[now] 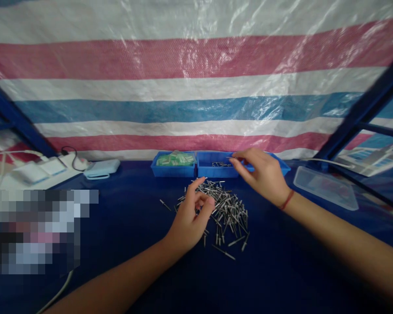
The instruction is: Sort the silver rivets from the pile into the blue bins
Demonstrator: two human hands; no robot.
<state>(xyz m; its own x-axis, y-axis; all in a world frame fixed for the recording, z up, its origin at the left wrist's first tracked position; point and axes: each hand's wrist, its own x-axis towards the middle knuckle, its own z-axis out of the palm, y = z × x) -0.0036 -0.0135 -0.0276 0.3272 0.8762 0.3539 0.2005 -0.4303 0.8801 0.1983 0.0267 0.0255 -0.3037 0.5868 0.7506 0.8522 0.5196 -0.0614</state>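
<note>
A big pile of small metal pins (224, 209) lies in the middle of the dark blue desk (281, 261). The left hand (191, 216) rests on the near left side of the pile. Its fingers are curled in, with the thumb and first finger pinched close. It may hold a pin or two, but the grip hides that, so I cannot tell.

The right hand (262, 174) is farther back, over the blue tray (216, 168) at the far edge of the desk. Its fingertips are pinched around one thin pin above the tray. A red string (286, 199) goes around that wrist. A few pins lie inside the tray, but they are tiny and hard to see.

Beside it on the left stands another blue tray (173, 165) with green and white bits in it. A clear lid (325, 187) lies to the right. At the left are a pale blue box (101, 168) and white plugs (42, 168). A blurred patch (36, 231) hides what sits there. A striped plastic sheet (196, 78) hangs behind.
</note>
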